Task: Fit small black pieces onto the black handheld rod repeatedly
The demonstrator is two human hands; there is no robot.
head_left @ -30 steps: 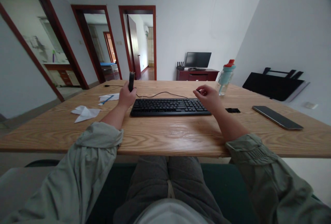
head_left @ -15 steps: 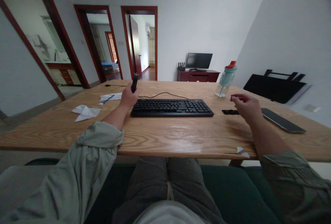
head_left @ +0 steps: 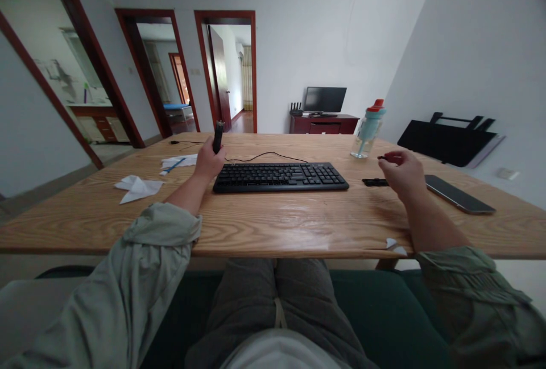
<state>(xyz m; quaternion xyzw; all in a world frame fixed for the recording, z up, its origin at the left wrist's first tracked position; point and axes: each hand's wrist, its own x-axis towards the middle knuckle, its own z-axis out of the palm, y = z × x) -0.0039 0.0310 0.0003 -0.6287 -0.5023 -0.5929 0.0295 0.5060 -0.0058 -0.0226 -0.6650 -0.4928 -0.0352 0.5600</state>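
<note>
My left hand [head_left: 209, 160] is wrapped round a black stick-shaped device [head_left: 218, 137], held upright just beyond the left end of a black keyboard [head_left: 281, 177]. The exact kind of device is unclear. Over the right part of the table, my right hand [head_left: 403, 174] is raised with thumb and finger pinched together. A small dark piece [head_left: 381, 157] shows at those fingertips, too small to name. Below them lies a flat black strip-like item [head_left: 375, 182], partly hidden by the hand. The keyboard lies flat between both hands, its cable [head_left: 267, 154] running behind it.
Beyond my right hand stands a clear bottle [head_left: 367, 130] with a red lid. A dark flat slab, perhaps a phone or tablet [head_left: 460, 194], lies at right. White tissues [head_left: 139, 188] and a blue brush-like tool [head_left: 174, 166] are at left. Paper scraps [head_left: 396, 245] lie near the front edge.
The view has turned slightly to the right, so everything appears a little further left. Both hands keep nearly the same pose, and the small dark piece in my right fingertips shows more clearly.
</note>
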